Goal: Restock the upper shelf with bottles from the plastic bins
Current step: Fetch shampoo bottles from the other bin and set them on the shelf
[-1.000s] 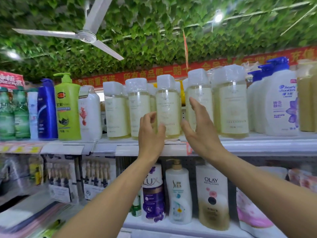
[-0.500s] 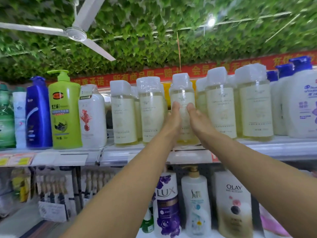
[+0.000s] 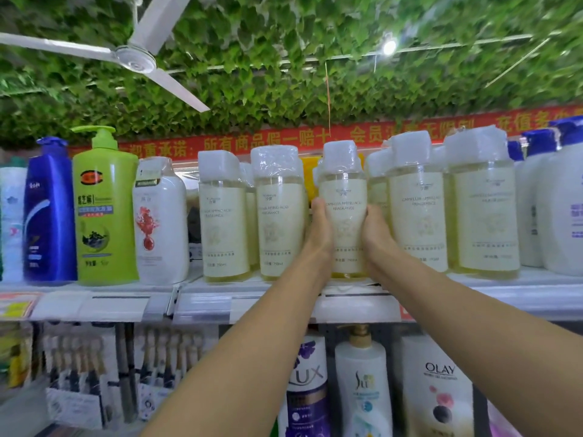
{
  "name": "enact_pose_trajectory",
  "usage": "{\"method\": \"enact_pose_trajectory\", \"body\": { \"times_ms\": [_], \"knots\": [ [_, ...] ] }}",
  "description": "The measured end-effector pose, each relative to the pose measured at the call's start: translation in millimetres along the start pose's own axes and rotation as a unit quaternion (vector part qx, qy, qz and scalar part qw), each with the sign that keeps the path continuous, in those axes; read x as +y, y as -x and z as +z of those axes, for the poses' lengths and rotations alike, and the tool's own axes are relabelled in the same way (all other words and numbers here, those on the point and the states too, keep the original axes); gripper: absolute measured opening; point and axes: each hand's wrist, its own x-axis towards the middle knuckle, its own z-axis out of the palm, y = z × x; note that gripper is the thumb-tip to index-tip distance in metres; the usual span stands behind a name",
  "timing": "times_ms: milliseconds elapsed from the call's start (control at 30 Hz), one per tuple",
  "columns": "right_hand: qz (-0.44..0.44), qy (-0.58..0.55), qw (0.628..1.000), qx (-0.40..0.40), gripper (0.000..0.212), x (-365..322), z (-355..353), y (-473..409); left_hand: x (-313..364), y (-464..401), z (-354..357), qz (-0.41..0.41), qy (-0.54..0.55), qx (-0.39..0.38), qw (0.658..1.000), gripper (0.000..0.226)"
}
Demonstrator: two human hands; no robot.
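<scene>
1. A pale bottle (image 3: 342, 212) with a white cap is gripped from both sides, the left hand (image 3: 318, 230) curled round its left flank and the right hand (image 3: 375, 230) round its right.
2. A second ago both hands were spread open in front of the row; half a second ago they were closed in on this bottle, and now it is clasped fully.
3. The bottle is stood at the front edge of the upper shelf (image 3: 520, 290), between matching bottles just beside it on each side.
4. The bottle is judged to be squared into line, so this placement is nearly done.
5. The plastic bins are not in view.
</scene>
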Motion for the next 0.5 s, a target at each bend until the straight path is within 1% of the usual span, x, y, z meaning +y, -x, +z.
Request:
{"method": "enact_pose_trajectory", "body": {
  "times_ms": [100, 233, 367, 433, 500],
  "knots": [
    [-0.010, -0.001, 1.000, 0.000, 0.053, 1, -3, 0, -2, 2, -2, -0.004, 0.000, -0.012, 1.000, 0.059],
    [-0.013, 0.007, 1.000, 0.009, 0.051, 1, -5, 6, -3, 6, -2, -0.002, 0.000, 0.001, 1.000, 0.058],
    [-0.011, 0.069, 0.997, 0.025, 0.050, -10, -6, 16, 4, 19, 3, 0.007, -0.036, 0.025, 0.999, 0.060],
    [-0.041, 0.106, 0.993, 0.024, 0.048, -13, -9, 24, 5, 27, 1, 0.021, -0.073, 0.025, 0.997, 0.049],
    [-0.117, 0.142, 0.983, 0.007, 0.039, -8, -12, 34, 4, 36, -6, 0.080, -0.133, 0.016, 0.988, 0.027]
  ]
}}
